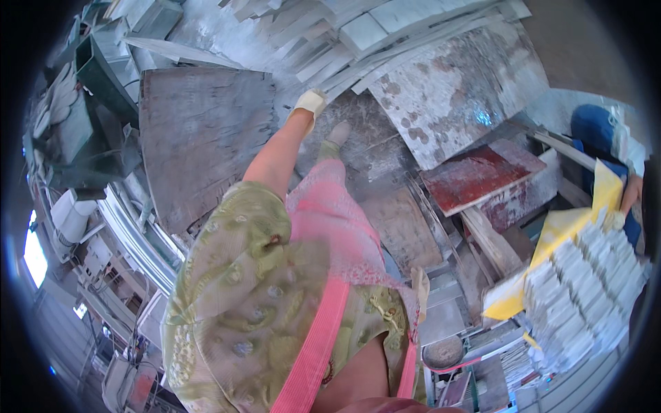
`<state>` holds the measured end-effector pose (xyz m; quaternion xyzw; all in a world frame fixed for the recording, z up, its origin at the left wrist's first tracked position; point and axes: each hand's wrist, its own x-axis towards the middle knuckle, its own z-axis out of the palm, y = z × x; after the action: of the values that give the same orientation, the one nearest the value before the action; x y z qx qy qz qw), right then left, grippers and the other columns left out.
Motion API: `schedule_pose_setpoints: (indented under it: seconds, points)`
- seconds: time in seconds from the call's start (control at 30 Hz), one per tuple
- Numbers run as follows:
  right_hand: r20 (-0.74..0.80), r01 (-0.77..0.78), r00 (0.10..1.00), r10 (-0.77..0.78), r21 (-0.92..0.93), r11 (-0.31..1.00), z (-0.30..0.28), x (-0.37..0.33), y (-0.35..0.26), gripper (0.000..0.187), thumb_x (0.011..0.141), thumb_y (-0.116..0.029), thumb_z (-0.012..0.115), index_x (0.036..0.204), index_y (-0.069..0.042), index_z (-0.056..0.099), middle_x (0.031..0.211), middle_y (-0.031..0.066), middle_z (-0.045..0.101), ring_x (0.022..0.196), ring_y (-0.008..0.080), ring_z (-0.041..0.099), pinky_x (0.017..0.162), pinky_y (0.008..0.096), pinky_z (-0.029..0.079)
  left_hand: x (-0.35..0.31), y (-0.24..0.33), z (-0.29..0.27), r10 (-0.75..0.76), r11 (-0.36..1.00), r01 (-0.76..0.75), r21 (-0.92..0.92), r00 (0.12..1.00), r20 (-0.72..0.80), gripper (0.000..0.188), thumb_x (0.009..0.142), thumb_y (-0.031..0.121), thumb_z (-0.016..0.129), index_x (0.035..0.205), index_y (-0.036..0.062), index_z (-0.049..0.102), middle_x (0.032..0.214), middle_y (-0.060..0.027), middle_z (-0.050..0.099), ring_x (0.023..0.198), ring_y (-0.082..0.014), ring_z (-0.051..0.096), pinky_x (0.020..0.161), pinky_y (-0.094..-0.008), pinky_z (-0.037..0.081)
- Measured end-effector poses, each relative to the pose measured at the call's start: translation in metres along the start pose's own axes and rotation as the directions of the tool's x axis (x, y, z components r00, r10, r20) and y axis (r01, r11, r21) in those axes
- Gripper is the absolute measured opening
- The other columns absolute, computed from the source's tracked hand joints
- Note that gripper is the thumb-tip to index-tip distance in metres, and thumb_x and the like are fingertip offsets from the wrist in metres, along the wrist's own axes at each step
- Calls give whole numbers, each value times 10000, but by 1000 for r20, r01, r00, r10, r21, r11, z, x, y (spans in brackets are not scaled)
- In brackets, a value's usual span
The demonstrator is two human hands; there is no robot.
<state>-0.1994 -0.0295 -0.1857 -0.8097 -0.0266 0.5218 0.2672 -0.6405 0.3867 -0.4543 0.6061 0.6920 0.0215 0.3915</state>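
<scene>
Outstretched toward twelve o'clock with the left hand [312, 103], gloved in cream, near pale strips [323, 67] heaped just beyond it; cannot tell whether apart or together in the fingers. With the right hand [421, 288], also gloved, between four and five o'clock, near a grey panel [441, 322]; likewise cannot tell.
</scene>
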Motion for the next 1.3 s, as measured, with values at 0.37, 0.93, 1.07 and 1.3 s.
schedule_pose_setpoints:
  seconds: [0.37, 0.93, 1.07, 1.3]
  points:
    - [118, -97, 981, 156, -398, 912, 148, 55, -81, 477, 1059, -296, 523, 1370, 64, 527, 1272, 168, 653, 1242, 223, 577, 1096, 335, 388, 183, -26, -4, 387, 900, -344, -269, 913, 129, 269, 904, 156, 598, 1138, 34, 653, 1050, -149, 708, 925, -267, 696, 774, -385, 559]
    - [244, -61, 945, 218, -524, 850, 180, 87, -65, 451, 1035, -308, 529, 1262, 65, 641, 1358, 194, 616, 1301, 258, 544, 1109, 341, 382, 258, -23, 34, 84, 936, -138, 323, 981, 177, 336, 878, 209, 514, 1081, 27, 711, 1080, -248, 703, 1006, -395, 680, 861, -457, 538]
    - [264, -100, 934, 241, -453, 886, 191, 92, -70, 444, 1047, -281, 524, 1336, 52, 575, 1277, 170, 662, 1220, 208, 585, 1085, 332, 394, 260, -31, 16, 122, 954, -167, 251, 975, 183, 359, 894, 246, 504, 1102, 29, 700, 1066, -248, 704, 999, -394, 680, 860, -454, 532]
    - [228, -5, 970, 82, -320, 947, 195, 90, -114, 455, 1058, -274, 516, 1386, 40, 535, 1280, 151, 665, 1215, 204, 598, 1079, 320, 398, 220, -32, -8, 164, 966, -195, 169, 970, 180, 404, 922, 311, 487, 1139, 32, 682, 1041, -249, 706, 987, -393, 681, 859, -449, 522]
